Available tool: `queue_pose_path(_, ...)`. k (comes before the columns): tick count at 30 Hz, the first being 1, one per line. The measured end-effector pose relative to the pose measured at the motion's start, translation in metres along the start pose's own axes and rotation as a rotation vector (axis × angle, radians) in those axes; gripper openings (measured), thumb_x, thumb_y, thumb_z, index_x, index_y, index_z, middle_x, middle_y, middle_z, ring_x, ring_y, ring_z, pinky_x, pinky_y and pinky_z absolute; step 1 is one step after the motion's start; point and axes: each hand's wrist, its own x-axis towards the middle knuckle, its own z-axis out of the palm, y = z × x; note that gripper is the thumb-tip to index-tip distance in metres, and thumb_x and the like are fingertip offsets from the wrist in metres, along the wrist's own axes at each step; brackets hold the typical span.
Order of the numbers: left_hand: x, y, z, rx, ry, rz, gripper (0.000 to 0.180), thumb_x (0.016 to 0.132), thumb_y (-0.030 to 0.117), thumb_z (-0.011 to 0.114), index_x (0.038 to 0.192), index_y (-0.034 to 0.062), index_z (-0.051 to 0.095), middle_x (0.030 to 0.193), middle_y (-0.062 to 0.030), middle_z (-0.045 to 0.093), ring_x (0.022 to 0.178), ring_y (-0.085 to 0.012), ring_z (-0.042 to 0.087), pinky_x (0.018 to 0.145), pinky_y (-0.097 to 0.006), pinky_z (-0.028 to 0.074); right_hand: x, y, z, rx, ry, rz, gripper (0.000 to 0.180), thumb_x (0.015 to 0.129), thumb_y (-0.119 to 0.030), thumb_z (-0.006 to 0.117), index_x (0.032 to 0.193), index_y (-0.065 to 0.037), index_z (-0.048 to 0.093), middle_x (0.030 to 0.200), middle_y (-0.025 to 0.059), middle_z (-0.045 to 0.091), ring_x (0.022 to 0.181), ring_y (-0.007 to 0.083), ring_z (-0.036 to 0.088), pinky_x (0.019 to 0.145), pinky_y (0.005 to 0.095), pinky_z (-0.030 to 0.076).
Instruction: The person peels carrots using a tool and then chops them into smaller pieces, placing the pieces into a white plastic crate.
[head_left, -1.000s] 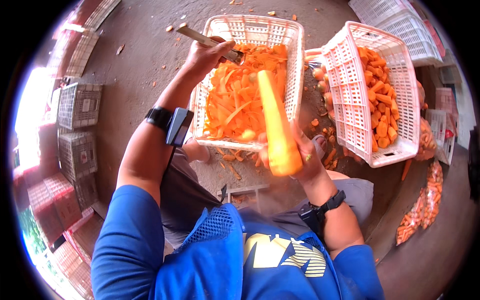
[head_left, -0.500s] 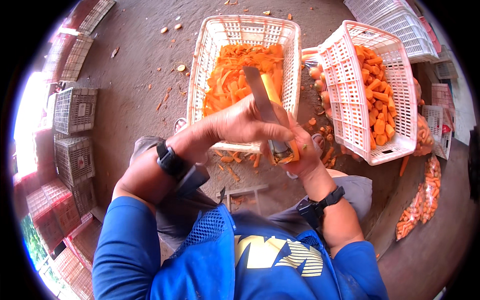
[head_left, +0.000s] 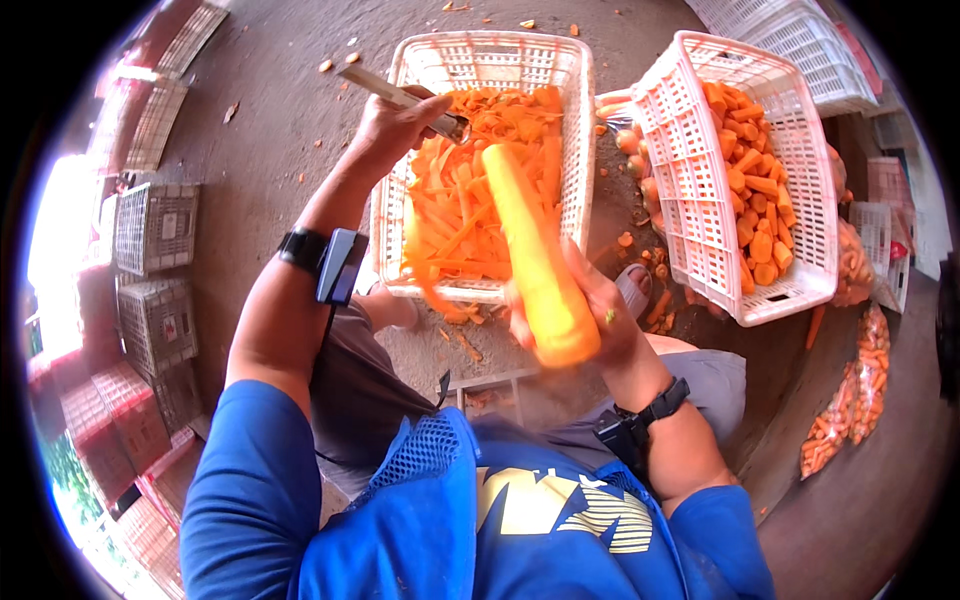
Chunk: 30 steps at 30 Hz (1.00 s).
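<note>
My left hand (head_left: pixel 392 128) is closed round a long flat metal peeler (head_left: pixel 372 82) above the left side of a pale plastic crate (head_left: pixel 388 245). The peeler's working end is beyond my fingers, apart from the carrot. A large peeled carrot (head_left: pixel 538 262) is gripped near its thick end by my right hand (head_left: pixel 602 298), its thinner end tilted away over the crate. Orange carrot peelings (head_left: pixel 455 205) fill much of the crate, and a few strips hang over its near edge.
To the right, a tilted pale crate (head_left: pixel 690 190) holds cut carrot pieces (head_left: pixel 760 210). Clear bags of carrots (head_left: pixel 850 395) lie farther right. Scraps are scattered on the floor. Stacked crates (head_left: pixel 155 225) line the left side. My knees flank a low metal frame (head_left: pixel 490 385).
My left hand and the peeler have swung away from the carrot, up and to the left. The carrot's thick end has come nearer to me, and its peeled length is now exposed.
</note>
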Motion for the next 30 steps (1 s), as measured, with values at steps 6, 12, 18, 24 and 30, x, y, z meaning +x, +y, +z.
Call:
queue_pose_path(6, -0.043, 0.053, 0.026, -0.14, -0.331, 0.191, 0.019, 0.091, 0.022, 0.064, 0.092, 0.0034, 0.07, 0.074, -0.0033, 0.068, 0.057, -0.0049, 0.057, 0.046, -0.019, 0.042, 0.01, -0.003, -0.021, 0.082, 0.199, -0.121, 0.05, 0.1, -0.047, 0.04, 0.117, -0.003, 0.053, 0.097, 0.0148, 0.064, 0.083, 0.0269, 0.066, 0.076, 0.0375, 0.055)
queue_pose_path(12, -0.119, 0.07, 0.066, -0.307, -0.879, 0.059, 0.021, 0.083, 0.014, 0.075, 0.095, -0.0017, 0.067, 0.08, -0.0048, 0.067, 0.074, -0.0108, 0.062, 0.065, -0.025, 0.051, 0.018, -0.009, 0.014, 0.093, 0.229, -0.065, 0.054, 0.102, -0.044, 0.035, 0.134, -0.003, 0.046, 0.107, 0.0104, 0.064, 0.088, 0.0201, 0.065, 0.077, 0.0339, 0.054)
queue_pose_path(18, -0.081, 0.052, 0.056, -0.252, -0.735, 0.051, 0.017, 0.088, 0.02, 0.069, 0.085, 0.0036, 0.068, 0.069, -0.0006, 0.064, 0.053, -0.0051, 0.054, 0.045, -0.02, 0.04, 0.011, 0.007, -0.015, 0.108, 0.161, -0.09, 0.049, 0.101, -0.042, 0.042, 0.131, -0.004, 0.049, 0.105, 0.0105, 0.064, 0.089, 0.0195, 0.065, 0.078, 0.0352, 0.054)
queue_pose_path(24, -0.003, -0.015, 0.002, 0.072, -0.15, 0.1, 0.025, 0.089, 0.027, 0.067, 0.089, 0.0027, 0.069, 0.065, -0.0017, 0.065, 0.05, -0.003, 0.051, 0.044, -0.018, 0.038, 0.011, 0.014, 0.004, 0.153, 0.199, 0.022, 0.049, 0.1, -0.047, 0.038, 0.127, -0.008, 0.049, 0.096, 0.0142, 0.058, 0.077, 0.0274, 0.062, 0.07, 0.0381, 0.053)
queue_pose_path(30, -0.015, 0.019, 0.017, 0.047, -0.11, 0.163, 0.027, 0.089, 0.03, 0.067, 0.09, 0.0025, 0.069, 0.069, -0.0031, 0.066, 0.052, -0.0041, 0.053, 0.045, -0.019, 0.04, 0.009, -0.003, -0.023, 0.04, 0.199, -0.167, 0.051, 0.098, -0.048, 0.044, 0.118, -0.003, 0.055, 0.098, 0.015, 0.064, 0.087, 0.029, 0.067, 0.072, 0.0374, 0.056)
